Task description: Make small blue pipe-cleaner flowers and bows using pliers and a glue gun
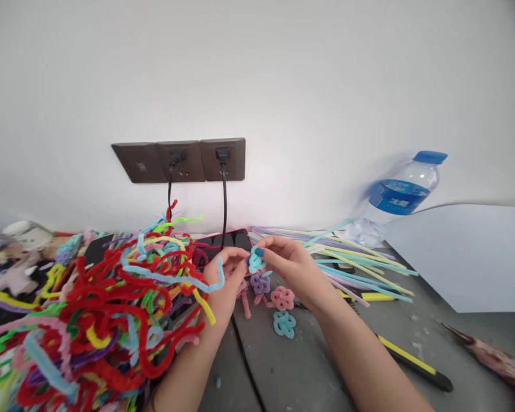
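Observation:
Between the fingertips of both my hands is a light blue pipe-cleaner flower (256,262), held up above the table. My left hand (229,269) pinches it from the left, and my right hand (288,264) grips it from the right with thumb and forefinger. Just below lie a purple pipe-cleaner flower (260,283), a pink one (282,298) and a turquoise one (285,324). Part of another pink pipe-cleaner piece (246,306) shows beside my left wrist.
A tangled heap of coloured pipe cleaners (124,309) covers the left. Straight pastel pipe cleaners (369,263) lie behind my right hand. A water bottle (399,194) leans against the wall near white paper (463,257). Yellow-black pliers handles (412,360), a pink-handled pointed tool (489,352) and a cable (244,355) lie nearer.

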{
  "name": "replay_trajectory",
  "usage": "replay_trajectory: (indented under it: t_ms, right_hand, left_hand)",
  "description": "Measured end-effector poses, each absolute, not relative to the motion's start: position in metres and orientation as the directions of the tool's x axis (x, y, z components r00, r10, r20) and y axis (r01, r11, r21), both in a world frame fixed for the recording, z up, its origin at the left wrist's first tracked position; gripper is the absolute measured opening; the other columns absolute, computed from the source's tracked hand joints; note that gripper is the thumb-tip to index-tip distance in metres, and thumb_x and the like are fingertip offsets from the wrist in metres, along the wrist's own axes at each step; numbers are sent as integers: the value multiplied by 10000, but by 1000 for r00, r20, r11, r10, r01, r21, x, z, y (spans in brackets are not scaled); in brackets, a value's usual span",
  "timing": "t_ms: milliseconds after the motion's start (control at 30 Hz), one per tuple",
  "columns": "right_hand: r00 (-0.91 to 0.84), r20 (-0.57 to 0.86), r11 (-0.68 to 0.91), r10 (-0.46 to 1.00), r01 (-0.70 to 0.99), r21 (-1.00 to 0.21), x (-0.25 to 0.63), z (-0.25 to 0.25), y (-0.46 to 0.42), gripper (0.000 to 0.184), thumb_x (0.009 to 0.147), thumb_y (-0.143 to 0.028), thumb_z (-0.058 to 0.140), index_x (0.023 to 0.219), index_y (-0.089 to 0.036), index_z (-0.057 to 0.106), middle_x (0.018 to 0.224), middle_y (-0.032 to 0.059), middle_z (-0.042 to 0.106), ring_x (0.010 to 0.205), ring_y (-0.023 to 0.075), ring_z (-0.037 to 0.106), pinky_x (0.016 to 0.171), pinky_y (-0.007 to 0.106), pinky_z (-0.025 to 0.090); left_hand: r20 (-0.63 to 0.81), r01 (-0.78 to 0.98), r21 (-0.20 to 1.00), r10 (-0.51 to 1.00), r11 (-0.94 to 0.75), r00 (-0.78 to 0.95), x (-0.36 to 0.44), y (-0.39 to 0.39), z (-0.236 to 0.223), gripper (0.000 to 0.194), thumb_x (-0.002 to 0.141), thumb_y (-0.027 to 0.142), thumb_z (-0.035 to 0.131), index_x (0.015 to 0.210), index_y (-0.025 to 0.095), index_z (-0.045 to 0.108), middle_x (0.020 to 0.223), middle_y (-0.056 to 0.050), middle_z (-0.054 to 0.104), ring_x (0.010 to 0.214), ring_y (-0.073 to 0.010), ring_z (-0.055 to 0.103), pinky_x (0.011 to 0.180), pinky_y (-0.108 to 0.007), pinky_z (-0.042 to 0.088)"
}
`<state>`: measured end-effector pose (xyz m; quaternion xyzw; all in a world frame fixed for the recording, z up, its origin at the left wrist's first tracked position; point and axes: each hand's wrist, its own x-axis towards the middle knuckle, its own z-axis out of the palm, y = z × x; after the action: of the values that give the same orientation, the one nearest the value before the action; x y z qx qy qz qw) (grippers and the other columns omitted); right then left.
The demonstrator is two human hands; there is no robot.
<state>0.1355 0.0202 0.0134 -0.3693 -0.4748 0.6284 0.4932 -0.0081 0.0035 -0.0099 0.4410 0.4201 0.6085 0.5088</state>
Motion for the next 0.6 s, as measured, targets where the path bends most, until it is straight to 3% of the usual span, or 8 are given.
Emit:
replay_trajectory:
  t_ms: [133,367,500,600]
  right_hand:
    - [-220,4,-52,975,-244,-968,134,14,20,310,702,-440,791,791,-177,652,744,-5,609,657,114,566,595,233,524]
    - [-239,4,-58,971,-252,-966,136,15,19,304,703,-429,791,808,-183,646,767,2,613,678,127,577,602,245,530]
    - [-250,19,-39,968,-226,-973,139,18,19,268,737,-405,768,811,-176,650,764,-6,611,656,108,563,612,235,514]
    - [-254,32,-15,967,-182,-983,141,19,20,245,753,-385,753,831,-175,655,773,-7,621,654,107,575,608,232,507]
  left_hand:
    - [339,20,940,930,-339,-144,-11,2,-11,49,779,202,660,803,182,699,912,-43,659,900,-174,644,726,-226,546]
    - [269,77,962,957,-261,-112,-14,2,-13,106,809,204,630,880,186,706,892,-48,696,845,-176,658,723,-238,539]
    - [376,155,919,924,-363,-65,-16,4,-9,136,822,162,579,898,187,690,950,-61,661,931,-187,629,740,-236,521]
    - [428,209,889,902,-408,-59,-20,6,-8,103,832,161,562,856,185,659,917,-55,628,887,-179,610,703,-224,503]
